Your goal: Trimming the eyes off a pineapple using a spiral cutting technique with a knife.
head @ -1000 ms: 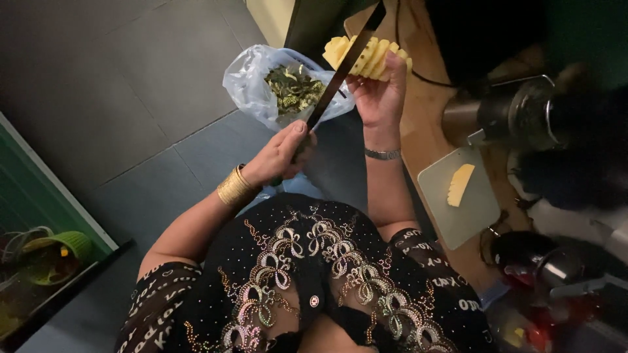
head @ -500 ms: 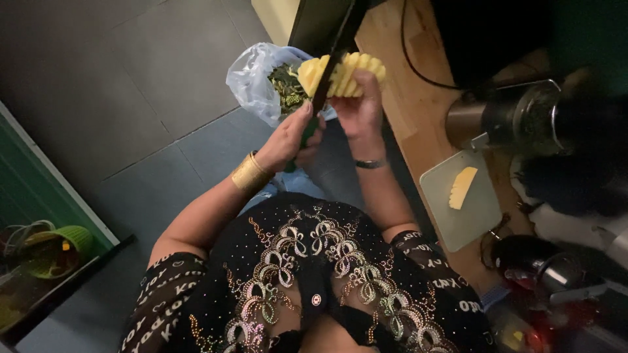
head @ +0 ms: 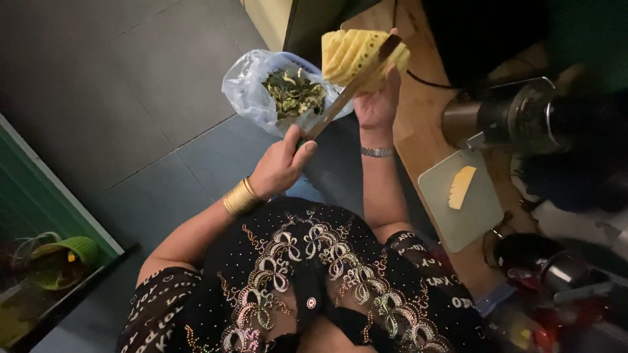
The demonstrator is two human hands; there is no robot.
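Viewpoint: looking straight down from the head onto two bare hands held out over a dark tiled floor
Pineapple (head: 356, 55): peeled, yellow, grooved in spirals; held up beyond the body, above and just right of the bag; its long axis runs roughly left to right in the frame
Right hand (head: 378, 104): cups the pineapple from below, fingers curled up around its far side; a metal watch on the wrist; this is the hand nearer the fruit
Left hand (head: 282, 163): fingers closed narrowly around the knife handle, thumb on top; gold bangle on the wrist
Knife (head: 353, 88): long blade slanting up and away from the left hand, lying across the pineapple's face along a groove
Plastic bag (head: 261, 91): clear, open, holding green peelings; directly left of the fruit
Cutting board (head: 471, 222): pale, on the wooden counter to the right, carrying one yellow slice (head: 462, 186); well apart from both hands
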